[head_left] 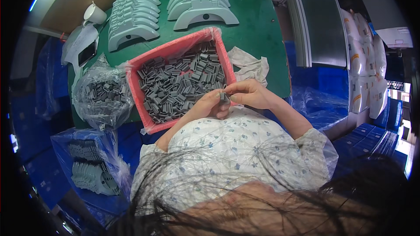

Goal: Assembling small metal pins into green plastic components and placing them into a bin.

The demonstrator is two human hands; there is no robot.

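Close to my body, at the near right corner of a pink plastic bin (136, 88), my two hands meet around one small dark grey plastic clip (224, 98). My left hand (209, 105) has its fingers closed about the clip from the left. From the right, my right hand (251, 95) pinches at its upper end with thumb and forefinger. Fingers cover much of the clip, so its full shape is hidden. Many similar grey plastic clips (179, 83) lie in a loose heap inside the bin.
A green table (258, 26) carries rows of pale grey arched plastic parts (205, 15), a white cloth (249, 65), a white mug (94, 14) and a phone (87, 53). Left of the bin sits a clear bag (103, 91) of clips. Lower left, a lined blue crate (89, 161) holds arched parts.
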